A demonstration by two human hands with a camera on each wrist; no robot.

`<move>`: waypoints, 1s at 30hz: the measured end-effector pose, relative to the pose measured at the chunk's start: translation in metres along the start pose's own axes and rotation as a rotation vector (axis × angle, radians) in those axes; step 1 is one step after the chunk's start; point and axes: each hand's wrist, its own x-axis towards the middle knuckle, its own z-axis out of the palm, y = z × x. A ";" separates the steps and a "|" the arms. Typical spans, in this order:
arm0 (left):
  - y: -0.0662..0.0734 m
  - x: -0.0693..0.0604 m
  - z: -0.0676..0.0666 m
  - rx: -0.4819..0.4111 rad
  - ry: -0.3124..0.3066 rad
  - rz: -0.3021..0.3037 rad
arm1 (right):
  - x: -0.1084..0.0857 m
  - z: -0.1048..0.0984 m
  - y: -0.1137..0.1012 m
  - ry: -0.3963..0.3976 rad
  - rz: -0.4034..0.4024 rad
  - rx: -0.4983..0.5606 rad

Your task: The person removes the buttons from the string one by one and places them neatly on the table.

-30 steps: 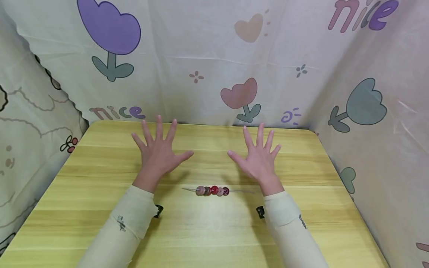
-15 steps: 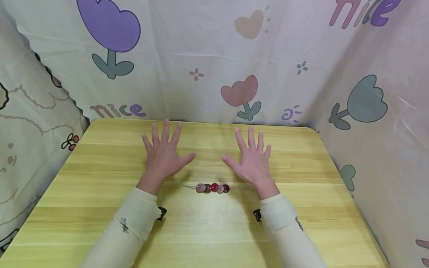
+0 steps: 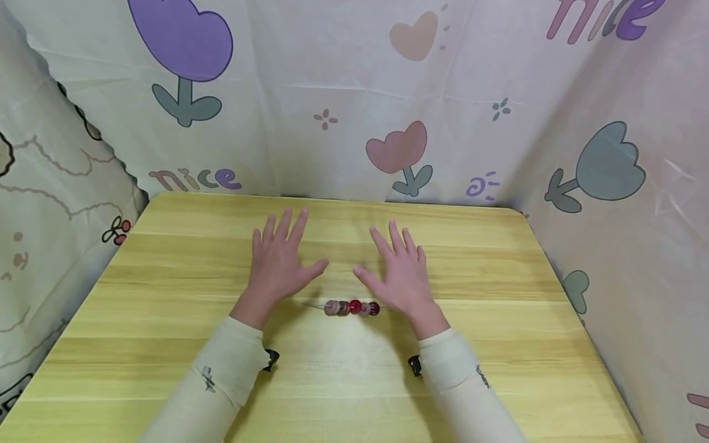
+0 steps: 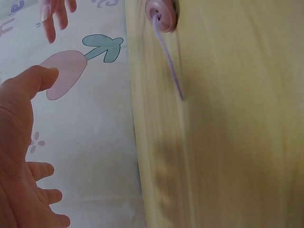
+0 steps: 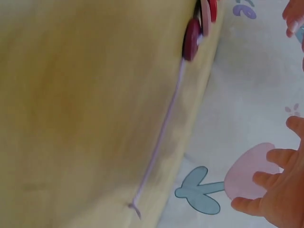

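Observation:
Several buttons (image 3: 355, 307) in red, pink, grey-brown and maroon lie in a row on a thin cord, mid-table. Left of them hovers the left hand (image 3: 274, 266), fingers spread and palm down, holding nothing. The right hand (image 3: 403, 280) is spread the same way on the other side, its wrist hiding part of the cord. In the left wrist view a pink button (image 4: 162, 15) has a short lilac cord end (image 4: 170, 61) coming out of it. The right wrist view shows a maroon button (image 5: 191, 40) and a longer cord end (image 5: 159, 137) with a knot.
The wooden table (image 3: 343, 394) has a light striped grain. A patterned cloth (image 3: 332, 61) with flowers, hearts and words hangs behind it and at both sides. Dark devices sit at both wrists, under the cream sleeves (image 3: 227, 363).
Both hands have moved inward and slightly nearer the person, closer to the buttons, and their fingers are less widely spread. The buttons lie in the same place on the table.

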 end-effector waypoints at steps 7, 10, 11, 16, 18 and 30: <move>0.003 -0.007 0.003 -0.074 -0.017 0.022 | -0.006 0.006 -0.008 0.021 -0.031 0.090; 0.004 -0.010 0.005 -0.098 -0.027 0.023 | -0.007 0.008 -0.011 0.028 -0.040 0.124; 0.004 -0.011 0.005 -0.106 -0.030 0.023 | -0.007 0.009 -0.012 0.028 -0.043 0.135; 0.005 -0.014 0.007 -0.150 -0.056 0.034 | -0.009 0.011 -0.016 0.027 -0.065 0.184; 0.005 -0.015 0.007 -0.172 -0.081 0.038 | -0.009 0.012 -0.017 0.025 -0.074 0.196; 0.005 -0.025 0.014 -0.306 -0.216 0.069 | -0.014 0.022 -0.021 -0.097 -0.094 0.318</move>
